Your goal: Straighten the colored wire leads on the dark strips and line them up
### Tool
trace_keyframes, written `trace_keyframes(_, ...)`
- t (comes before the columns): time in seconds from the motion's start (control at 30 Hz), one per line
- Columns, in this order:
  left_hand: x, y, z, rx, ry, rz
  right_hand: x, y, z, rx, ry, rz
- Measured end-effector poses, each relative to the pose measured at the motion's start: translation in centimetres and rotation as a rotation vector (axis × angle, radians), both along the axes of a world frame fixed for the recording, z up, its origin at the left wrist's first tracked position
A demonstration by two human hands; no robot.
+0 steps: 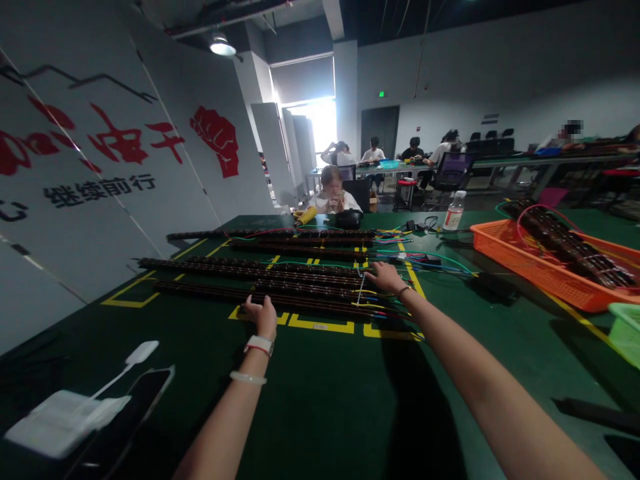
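Observation:
Long dark cable-like strips lie in bundles across the green table in front of me, with coloured wires at their right ends. My left hand is at the near edge of the closest bundle, thumb and fingers apart. Whether it touches the strips is hard to tell. Over the right end of the bundle lies my right hand, its fingers stretched leftward. Its fingertips are beside a white cable tie that crosses the strips. I see nothing gripped in either hand.
Yellow tape marks the green table. An orange basket with more strips stands right, near a green basket and a bottle. A phone and white charger lie front left. A person sits opposite.

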State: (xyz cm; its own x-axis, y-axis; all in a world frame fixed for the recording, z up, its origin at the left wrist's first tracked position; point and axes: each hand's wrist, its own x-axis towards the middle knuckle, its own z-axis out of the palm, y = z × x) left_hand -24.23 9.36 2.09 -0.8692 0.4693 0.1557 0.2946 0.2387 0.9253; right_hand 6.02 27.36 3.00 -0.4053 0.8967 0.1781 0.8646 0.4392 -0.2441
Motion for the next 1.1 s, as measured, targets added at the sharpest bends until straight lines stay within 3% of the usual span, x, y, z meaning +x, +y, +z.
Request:
trace_keyframes(0.17, -2.7, 1.5, -1.6, -0.121, -0.009, 0.141, -0.5, 1.3, -0.7, -0.106, 0.023, -0.013)
trace_keyframes(0.37, -4.0, 2.7, -2.2, -0.158, -0.024, 0.142, -0.1, 2.0, -1.6, -0.214, 0.086, -0.008)
trace_keyframes(0.57, -5.2, 2.8, -2.3, -0.166, -0.046, 0.099, -0.1, 2.0, -2.0, -0.233, 0.128, -0.019)
trace_keyframes(0.87, -5.0, 2.8, -1.5, -0.185, -0.020, 0.049, 0.0, 1.1, -2.0, -0.202, 0.147, -0.081)
trace_keyframes(1.1, -5.9, 3.1, -0.7, -0.241, -0.031, -0.034, -0.1, 1.0, -0.1, -0.082, 0.116, -0.098)
